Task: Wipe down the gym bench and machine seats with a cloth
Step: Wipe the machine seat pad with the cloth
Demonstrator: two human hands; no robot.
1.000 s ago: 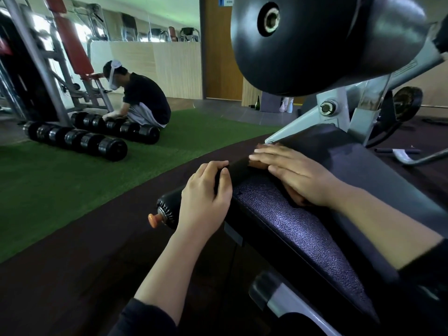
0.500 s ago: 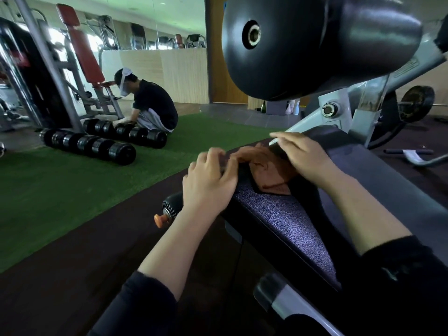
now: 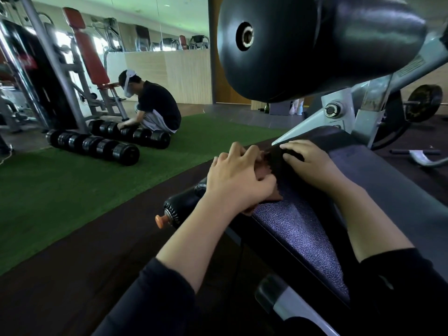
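A black textured seat pad of a gym machine slopes across the lower right. A brown cloth lies bunched on its upper end, mostly hidden under my hands. My left hand grips the cloth's left part with curled fingers at the pad's left edge. My right hand lies on the pad just right of the cloth, fingertips curled over a dark fold; whether it holds the cloth I cannot tell.
A big black roller pad hangs close above the hands on a grey steel frame. An orange adjustment knob sticks out left of the seat. A person crouches by a row of dumbbells on green turf.
My left hand moved from the pad's edge onto the cloth and closed on it. My right hand shifted up the pad, and the cloth bunched together between the hands.
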